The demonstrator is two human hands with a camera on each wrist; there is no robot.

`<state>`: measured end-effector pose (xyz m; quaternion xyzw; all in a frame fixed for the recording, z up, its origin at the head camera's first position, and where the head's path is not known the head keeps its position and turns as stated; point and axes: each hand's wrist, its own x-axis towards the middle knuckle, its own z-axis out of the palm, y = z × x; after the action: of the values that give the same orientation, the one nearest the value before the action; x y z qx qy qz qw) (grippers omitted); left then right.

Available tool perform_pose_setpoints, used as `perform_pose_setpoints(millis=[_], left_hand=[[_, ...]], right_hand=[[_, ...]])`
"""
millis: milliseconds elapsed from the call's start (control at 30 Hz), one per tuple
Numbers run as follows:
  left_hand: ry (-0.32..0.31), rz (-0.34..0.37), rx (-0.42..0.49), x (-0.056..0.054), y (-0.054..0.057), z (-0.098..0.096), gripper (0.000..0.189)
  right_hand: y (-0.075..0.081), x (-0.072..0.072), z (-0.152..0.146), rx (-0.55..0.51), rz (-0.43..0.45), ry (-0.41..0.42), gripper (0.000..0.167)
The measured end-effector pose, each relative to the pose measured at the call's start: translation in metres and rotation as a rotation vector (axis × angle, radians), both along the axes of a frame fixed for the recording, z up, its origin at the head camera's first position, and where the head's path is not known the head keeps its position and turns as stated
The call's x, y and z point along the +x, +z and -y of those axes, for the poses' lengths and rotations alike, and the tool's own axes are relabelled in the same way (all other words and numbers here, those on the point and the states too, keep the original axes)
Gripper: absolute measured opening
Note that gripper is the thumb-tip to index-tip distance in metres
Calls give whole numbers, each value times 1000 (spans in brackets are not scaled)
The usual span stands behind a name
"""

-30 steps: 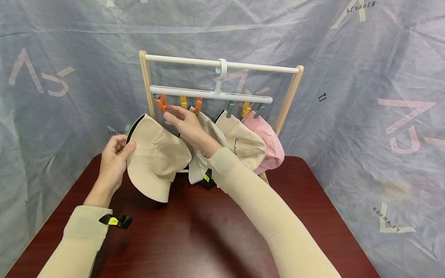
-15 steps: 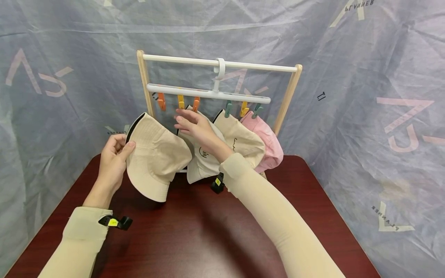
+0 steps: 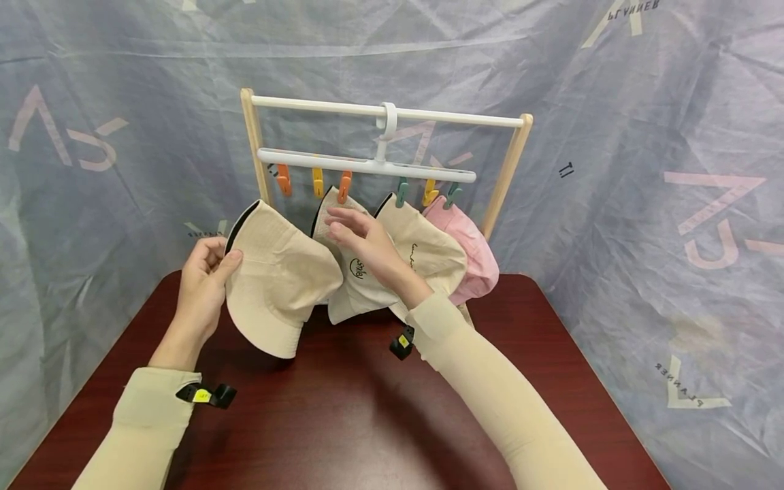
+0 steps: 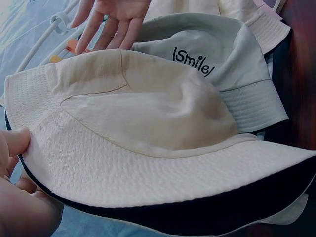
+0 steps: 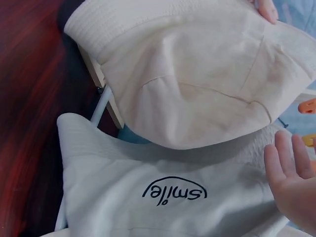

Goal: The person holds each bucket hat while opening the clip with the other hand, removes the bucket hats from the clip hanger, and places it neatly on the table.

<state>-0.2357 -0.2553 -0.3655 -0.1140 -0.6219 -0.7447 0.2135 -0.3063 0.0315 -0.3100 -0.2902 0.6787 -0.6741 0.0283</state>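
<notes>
My left hand [image 3: 203, 286] pinches the brim of a cream bucket hat [image 3: 275, 272], thumb on the outer face, and holds it at the rack's left side. The hat's dark lining shows under the brim in the left wrist view. My right hand [image 3: 375, 250], fingers loosely extended and holding nothing, is in front of a light grey bucket hat [image 5: 217, 182] with "smile" lettering. That grey hat hangs from an orange clip [image 3: 345, 186], partly hidden by my hand. Left of it, an orange clip [image 3: 284, 181] and a yellow clip [image 3: 318, 183] hold nothing.
A white hanger [image 3: 367, 164] hooks over the rail of a wooden-sided rack [image 3: 508, 184]. A lettered beige hat [image 3: 429, 238] and a pink hat [image 3: 471, 252] hang from clips at right. The rack stands on a dark red table [image 3: 343, 422] before grey curtains.
My right hand has drawn away from the leftmost orange clip, rightward and down, to in front of the grey hat. My left hand has kept the cream hat nearly still.
</notes>
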Motion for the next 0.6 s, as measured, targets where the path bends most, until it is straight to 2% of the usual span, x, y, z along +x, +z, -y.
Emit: perform_pose_setpoints(millis=[200, 367, 600], left_hand=[[-4, -2, -5, 2, 1, -4, 14], [-12, -4, 5, 4, 1, -9, 13], [-16, -2, -4, 6, 0, -15, 12]], right_hand=[[-11, 7, -14, 19, -58, -53, 41], [-21, 11, -25, -12, -33, -46, 42], [-35, 21, -41, 9, -23, -68, 45]])
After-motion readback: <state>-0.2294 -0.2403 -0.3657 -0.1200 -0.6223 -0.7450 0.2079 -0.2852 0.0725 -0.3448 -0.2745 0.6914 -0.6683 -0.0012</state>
